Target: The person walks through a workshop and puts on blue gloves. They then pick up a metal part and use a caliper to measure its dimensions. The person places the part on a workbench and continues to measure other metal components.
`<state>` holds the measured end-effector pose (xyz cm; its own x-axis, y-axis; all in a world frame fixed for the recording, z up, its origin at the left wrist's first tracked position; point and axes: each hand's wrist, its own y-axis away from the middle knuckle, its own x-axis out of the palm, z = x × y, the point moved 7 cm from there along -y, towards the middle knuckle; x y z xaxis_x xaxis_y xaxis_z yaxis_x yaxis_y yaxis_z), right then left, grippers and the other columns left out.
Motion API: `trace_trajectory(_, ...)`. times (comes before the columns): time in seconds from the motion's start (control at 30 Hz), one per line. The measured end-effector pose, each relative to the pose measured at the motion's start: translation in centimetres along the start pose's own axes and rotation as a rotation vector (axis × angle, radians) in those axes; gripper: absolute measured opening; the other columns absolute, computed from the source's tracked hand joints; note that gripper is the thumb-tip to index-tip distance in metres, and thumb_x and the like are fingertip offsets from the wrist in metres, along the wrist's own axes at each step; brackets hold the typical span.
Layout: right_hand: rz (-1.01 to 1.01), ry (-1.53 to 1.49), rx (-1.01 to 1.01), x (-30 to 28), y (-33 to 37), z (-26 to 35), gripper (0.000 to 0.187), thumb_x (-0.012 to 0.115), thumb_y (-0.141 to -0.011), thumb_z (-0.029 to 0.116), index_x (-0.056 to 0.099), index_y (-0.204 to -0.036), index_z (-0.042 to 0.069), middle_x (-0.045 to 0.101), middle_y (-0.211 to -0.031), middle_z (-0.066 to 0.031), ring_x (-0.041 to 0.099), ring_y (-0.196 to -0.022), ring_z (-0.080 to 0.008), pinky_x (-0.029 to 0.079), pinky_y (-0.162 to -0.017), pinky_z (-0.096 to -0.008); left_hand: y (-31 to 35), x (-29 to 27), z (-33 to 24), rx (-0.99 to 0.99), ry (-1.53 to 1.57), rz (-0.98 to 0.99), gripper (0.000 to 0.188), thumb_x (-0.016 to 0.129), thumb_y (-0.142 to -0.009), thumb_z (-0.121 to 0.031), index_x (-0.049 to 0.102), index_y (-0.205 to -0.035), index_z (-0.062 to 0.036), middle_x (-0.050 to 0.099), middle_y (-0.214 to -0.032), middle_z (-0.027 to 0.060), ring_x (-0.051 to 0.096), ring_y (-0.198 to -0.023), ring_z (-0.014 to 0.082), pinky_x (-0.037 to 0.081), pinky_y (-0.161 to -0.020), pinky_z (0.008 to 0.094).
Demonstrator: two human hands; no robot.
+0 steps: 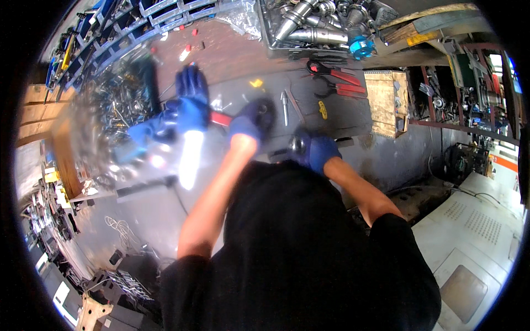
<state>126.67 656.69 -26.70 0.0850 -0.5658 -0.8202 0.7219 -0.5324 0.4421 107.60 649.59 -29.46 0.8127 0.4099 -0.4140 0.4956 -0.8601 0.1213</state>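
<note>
My left hand, in a blue glove with dark fingers, is over the bench and smeared by motion. A red-handled spanner sticks out to its left, and the fingers appear closed round it; its far end is hard to make out. At the bench's front edge, my right hand, also gloved in blue, closes beside a shiny round metal piece, which it seems to grip. Just ahead lie a slim metal rod and a yellow tool. A blue glove with a white cuff lies left of my left hand.
More red-handled spanners lie at the right. A tray of metal tool holders stands behind them. Loose metal parts are piled at the left, below blue bins. A wooden block stands at the bench's right end.
</note>
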Motion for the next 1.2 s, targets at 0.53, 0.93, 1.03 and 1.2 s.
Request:
trace_trajectory(0.53, -0.05, -0.004, 0.016, -0.2, -1.2, 0.0, 0.069, 0.07, -0.087, 0.058, 0.055, -0.142, 0.018, 0.073, -0.104, -0.0224, 0.07, -0.095, -0.0426, 0.056, -0.085, -0.0493, 3.6, 2.1, -1.1, -0.198, 0.324, 0.126, 0.04, 0.069, -0.098, -0.028, 0.063, -0.126, 0.001, 0.072, -0.116, 0.0093, 0.067, -0.102, 0.0213, 0.054, -0.091, 0.0348)
trace_trajectory(0.93, 0.094, 0.101, 0.274, 0.9, -12.5, -1.9, 0.057, 0.067, -0.085, 0.06, 0.079, -0.098, 0.007, 0.072, -0.102, -0.0257, 0.07, -0.096, -0.0452, 0.055, -0.088, -0.0495, 9.0, -4.3, 3.6, -0.334, 0.025, -0.073, 0.028, 0.066, -0.098, -0.021, 0.068, -0.12, -0.0035, 0.076, -0.101, 0.0122, 0.071, -0.09, 0.018, 0.056, -0.084, 0.0352)
trace_trajectory(1.03, -0.013, 0.148, 0.194, -0.6, -12.6, -0.4, 0.058, 0.067, -0.085, 0.058, 0.077, -0.1, 0.003, 0.072, -0.104, -0.0275, 0.068, -0.099, -0.0471, 0.054, -0.089, -0.0519, 8.9, -5.4, 3.8, -0.192, -0.206, -0.145, 0.028, 0.065, -0.096, -0.021, 0.068, -0.12, -0.0069, 0.073, -0.104, 0.0197, 0.071, -0.094, 0.0361, 0.055, -0.085, 0.0434)
trace_trajectory(1.2, -0.025, -0.258, 0.23, 3.5, -13.4, -7.7, 0.04, 0.073, -0.091, 0.04, 0.074, -0.09, 0.001, 0.074, -0.08, -0.0127, 0.071, -0.074, -0.0218, 0.053, -0.069, -0.0372, 8.6, -6.2, 4.6, -0.207, -0.536, -0.142, 0.044, 0.066, -0.092, -0.028, 0.059, -0.132, -0.0101, 0.069, -0.115, 0.0204, 0.066, -0.1, 0.045, 0.053, -0.087, 0.0528)
